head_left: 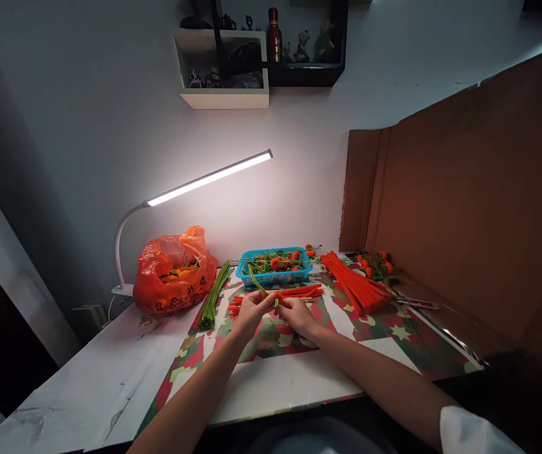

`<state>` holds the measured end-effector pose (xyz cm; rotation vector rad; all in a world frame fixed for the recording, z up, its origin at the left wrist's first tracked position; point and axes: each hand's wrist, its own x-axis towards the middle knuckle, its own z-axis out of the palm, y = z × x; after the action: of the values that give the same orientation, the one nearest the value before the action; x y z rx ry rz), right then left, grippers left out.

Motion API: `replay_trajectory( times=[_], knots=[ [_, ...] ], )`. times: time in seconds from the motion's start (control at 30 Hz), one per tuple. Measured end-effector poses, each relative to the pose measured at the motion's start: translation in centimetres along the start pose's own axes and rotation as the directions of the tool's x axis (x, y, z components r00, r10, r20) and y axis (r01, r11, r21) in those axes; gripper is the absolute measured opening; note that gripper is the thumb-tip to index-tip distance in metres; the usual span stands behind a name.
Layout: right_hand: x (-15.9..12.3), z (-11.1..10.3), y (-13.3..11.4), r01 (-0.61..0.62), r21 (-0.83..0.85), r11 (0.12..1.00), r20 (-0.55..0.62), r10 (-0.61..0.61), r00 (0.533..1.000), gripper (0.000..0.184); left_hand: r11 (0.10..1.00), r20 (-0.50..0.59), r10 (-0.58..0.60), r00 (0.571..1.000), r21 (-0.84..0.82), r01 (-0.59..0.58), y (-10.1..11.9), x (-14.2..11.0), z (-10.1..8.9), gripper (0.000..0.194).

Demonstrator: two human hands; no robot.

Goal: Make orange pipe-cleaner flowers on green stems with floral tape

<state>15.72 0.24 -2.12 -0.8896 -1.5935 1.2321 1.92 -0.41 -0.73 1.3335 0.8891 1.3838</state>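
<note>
Above the middle of the table, my left hand [253, 310] pinches a green pipe cleaner [258, 282] that slants up and to the left. My right hand [299, 316] meets it fingertip to fingertip, closed on a small orange-red piece by the green one; its exact shape is too small to make out. Just behind the hands lie loose orange-red pipe cleaners [302, 291]. A bundle of green pipe cleaners [213, 299] rests to the left, and a wide red bundle [357, 285] to the right.
A blue basket [247, 279] holds red flowers with green stems. An orange plastic bag [171, 301] of flowers sits left, beneath a lit lamp [209, 178]. At right are more red flowers [369, 268], scissors [420, 304] and a tall cardboard panel [460, 189].
</note>
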Motion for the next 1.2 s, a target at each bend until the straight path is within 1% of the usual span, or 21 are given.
replay_trajectory(
  times=[0.07,0.13,0.17,0.23,0.3,0.33,0.4,0.5,0.53,0.57,0.63,0.73,0.77,0.83,0.9,0.97,1.03,1.13,1.2],
  knots=[
    [-0.2,0.2,-0.1,0.087,-0.126,0.988,-0.056,-0.095,0.994,0.029,1.000,-0.007,-0.014,1.000,-0.003,0.014,0.0,0.0,0.0,0.030],
    [-0.1,0.0,-0.3,0.095,-0.188,0.978,-0.070,-0.109,0.992,0.029,1.000,-0.032,-0.024,0.999,0.003,0.025,0.1,0.1,0.0,0.031],
    [0.1,-0.3,-0.4,0.084,-0.178,0.980,-0.066,-0.097,0.993,0.026,1.000,-0.045,-0.026,0.999,0.002,0.026,0.2,0.1,0.0,0.032],
    [0.5,-1.1,-0.7,0.060,-0.066,0.996,-0.041,-0.062,0.997,0.020,1.000,-0.074,-0.025,0.997,-0.007,0.024,0.5,0.1,0.0,0.034],
    [1.0,-2.0,-1.1,0.048,0.081,0.996,-0.045,-0.044,0.998,0.028,0.999,-0.077,-0.034,0.996,-0.005,0.033,0.7,0.0,0.0,0.036],
    [1.1,-2.3,-1.2,0.037,0.130,0.991,-0.052,-0.031,0.998,0.029,0.999,-0.053,-0.049,0.997,0.001,0.050,0.8,0.0,0.1,0.036],
    [1.3,-2.7,-1.4,-0.012,0.198,0.980,-0.027,0.017,0.999,0.028,0.995,0.047,-0.102,0.994,0.011,0.102,0.8,-0.2,0.2,0.037],
    [1.2,-2.5,-1.2,-0.124,0.258,0.958,0.120,0.096,0.988,0.030,0.985,0.236,-0.169,0.957,0.005,0.173,0.6,-0.4,0.3,0.037],
    [1.1,-2.3,-1.1,-0.144,0.276,0.950,0.159,0.103,0.982,0.032,0.983,0.275,-0.174,0.946,-0.004,0.182,0.5,-0.4,0.3,0.037],
    [1.1,-2.2,-1.1,-0.143,0.296,0.944,0.171,0.095,0.981,0.035,0.982,0.299,-0.171,0.939,-0.020,0.185,0.4,-0.4,0.3,0.037],
    [1.1,-2.0,-1.0,-0.086,0.332,0.939,0.117,0.050,0.992,0.038,0.979,0.306,-0.156,0.939,-0.076,0.187,0.5,-0.4,0.2,0.034],
    [1.2,-2.1,-1.1,0.003,0.345,0.939,-0.021,0.004,1.000,0.037,0.969,0.267,-0.136,0.954,-0.166,0.184,0.7,-0.2,0.1,0.029],
    [1.2,-2.2,-1.1,0.026,0.339,0.940,-0.059,-0.006,0.998,0.036,0.969,0.257,-0.123,0.959,-0.175,0.172,0.8,-0.2,0.1,0.030],
    [1.3,-2.3,-1.2,0.088,0.309,0.947,-0.128,-0.050,0.991,0.034,0.981,0.232,-0.074,0.970,-0.157,0.113,0.8,-0.2,0.0,0.038],
    [1.3,-2.4,-1.2,0.162,0.250,0.955,-0.176,-0.119,0.977,0.032,0.993,0.190,-0.012,0.982,-0.111,0.033,0.8,-0.2,-0.1,0.039],
    [1.3,-2.5,-1.3,0.215,0.167,0.962,-0.197,-0.181,0.963,0.029,0.998,0.145,0.031,0.989,-0.067,-0.021,0.7,-0.2,-0.3,0.032],
    [1.1,-2.7,-1.5,0.272,0.066,0.960,-0.202,-0.254,0.946,0.027,0.998,0.118,0.053,0.992,-0.027,-0.050,0.8,-0.2,-0.4,0.027],
    [0.5,-2.7,-2.0,0.388,-0.082,0.918,-0.180,-0.396,0.900,0.024,0.996,0.111,0.089,0.990,0.018,-0.092,0.9,-0.2,-0.3,0.028],
    [0.0,-2.6,-2.3,0.432,-0.117,0.894,-0.152,-0.446,0.882,0.023,0.992,0.116,0.117,0.986,0.039,-0.122,1.0,-0.2,-0.3,0.028]
  ],
)
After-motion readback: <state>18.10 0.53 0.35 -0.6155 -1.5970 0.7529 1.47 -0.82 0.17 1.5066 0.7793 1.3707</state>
